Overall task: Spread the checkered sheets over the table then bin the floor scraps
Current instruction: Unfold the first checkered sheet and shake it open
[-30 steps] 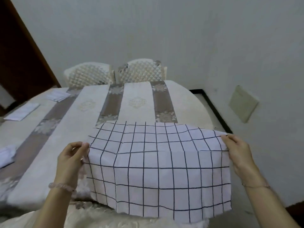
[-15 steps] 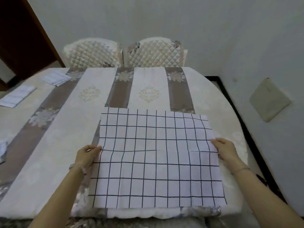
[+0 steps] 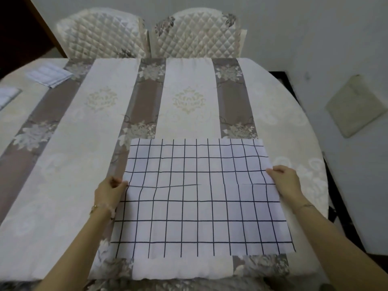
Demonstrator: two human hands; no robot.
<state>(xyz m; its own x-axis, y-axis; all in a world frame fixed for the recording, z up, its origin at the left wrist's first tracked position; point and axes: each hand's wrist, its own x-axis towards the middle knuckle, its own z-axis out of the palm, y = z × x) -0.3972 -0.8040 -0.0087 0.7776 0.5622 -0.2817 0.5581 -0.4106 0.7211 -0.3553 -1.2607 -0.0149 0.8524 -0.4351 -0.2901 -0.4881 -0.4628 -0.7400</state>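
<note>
The checkered sheet [image 3: 201,198] lies flat on the counter [image 3: 63,164]. The left hand [image 3: 109,193] pinches its left edge; the right hand [image 3: 286,182] pinches its right edge.

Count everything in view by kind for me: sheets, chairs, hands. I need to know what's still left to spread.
1 checkered sheet, flat on the table
2 folded pale sheets, far left of the table
2 quilted chairs
2 hands: left hand and right hand, each pinching a side edge of the checkered sheet
Total: 7
</note>
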